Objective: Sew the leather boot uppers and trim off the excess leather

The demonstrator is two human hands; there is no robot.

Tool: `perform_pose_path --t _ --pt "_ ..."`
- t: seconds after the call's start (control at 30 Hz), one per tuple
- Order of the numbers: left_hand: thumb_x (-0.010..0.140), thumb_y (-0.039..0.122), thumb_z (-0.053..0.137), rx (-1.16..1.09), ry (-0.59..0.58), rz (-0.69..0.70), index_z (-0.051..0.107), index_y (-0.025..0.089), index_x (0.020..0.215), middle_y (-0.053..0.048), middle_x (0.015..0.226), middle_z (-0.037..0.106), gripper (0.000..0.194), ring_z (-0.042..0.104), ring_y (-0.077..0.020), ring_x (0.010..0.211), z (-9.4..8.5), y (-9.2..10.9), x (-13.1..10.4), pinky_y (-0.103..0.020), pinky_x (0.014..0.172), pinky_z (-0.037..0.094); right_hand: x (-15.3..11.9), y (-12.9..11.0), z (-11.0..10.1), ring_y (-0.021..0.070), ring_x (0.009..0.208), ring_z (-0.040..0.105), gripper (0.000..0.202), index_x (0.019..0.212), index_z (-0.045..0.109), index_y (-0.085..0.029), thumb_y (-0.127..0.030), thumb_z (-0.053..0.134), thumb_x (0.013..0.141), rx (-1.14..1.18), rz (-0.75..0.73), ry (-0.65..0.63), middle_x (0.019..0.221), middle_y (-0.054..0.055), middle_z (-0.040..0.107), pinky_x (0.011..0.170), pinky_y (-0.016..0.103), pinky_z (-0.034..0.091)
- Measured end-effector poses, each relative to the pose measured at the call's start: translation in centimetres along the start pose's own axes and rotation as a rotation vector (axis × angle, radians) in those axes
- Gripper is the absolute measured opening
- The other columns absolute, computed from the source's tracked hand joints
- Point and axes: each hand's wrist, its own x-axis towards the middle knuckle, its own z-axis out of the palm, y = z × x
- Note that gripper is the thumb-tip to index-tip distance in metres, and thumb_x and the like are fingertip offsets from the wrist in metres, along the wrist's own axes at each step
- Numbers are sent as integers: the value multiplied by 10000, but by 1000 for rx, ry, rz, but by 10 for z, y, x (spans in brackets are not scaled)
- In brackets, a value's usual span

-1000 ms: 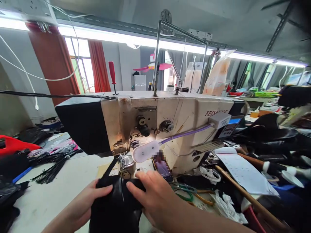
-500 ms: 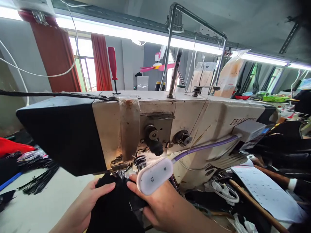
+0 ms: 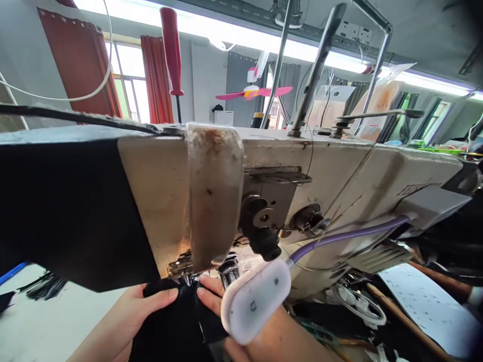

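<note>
Holding black material [image 3: 169, 327] close under the metal foot parts [image 3: 188, 279] of a sewing machine [image 3: 162, 186]. Has brought it up there from short of those parts, as seen a second ago, and so leaves hardly any gap at its far edge; seems, from such closeness, to call for small, careful finger shifts. Pinches the near-left portion narrowly with left hand [image 3: 124, 311], thumb on top, remaining fingers out of sight. Flattens the right side with right hand [image 3: 264, 339], two fingertips resting just beside the foot parts, palm partly lost behind a white lamp [image 3: 256, 301]. Cannot tell about any grip underneath, nor about contact with a needle. Farther out, shows a cloudy plastic guard [image 3: 215, 196] hanging above the fingers, a purple neck [image 3: 347, 231] running from lamp to machine, and a red screwdriver [image 3: 171, 50] upright on top. At left, on the white tabletop [image 3: 86, 306], dark strips [image 3: 45, 284]; at right, written paper [image 3: 426, 296] beside a wooden stick [image 3: 400, 322].
</note>
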Motion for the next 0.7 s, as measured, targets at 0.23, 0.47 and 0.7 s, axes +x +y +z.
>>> perform_pose_path --t 0.23,0.47,0.7 --pt "591 265 888 -16 -65 -31 736 93 868 -173 939 769 359 717 -370 942 -7 4 8 -385 798 588 1 1 12 317 1276 486 659 1383 505 -238 -251 518 724 10 21 39 1443 51 504 1122 480 325" --pt "622 277 874 52 9 -47 734 97 832 -174 963 767 310 724 -345 934 -13 7 16 -364 801 588 5 -6 1 275 1273 497 545 1359 534 -236 -233 494 816 62 51 67 1411 44 537 1121 440 335" --pt "683 123 793 -61 -45 -166 755 45 747 -153 785 773 108 748 -278 762 -9 21 18 -278 674 603 6 -4 14 292 1209 553 544 1386 516 -236 -254 494 843 12 82 86 1378 55 564 1062 441 410"
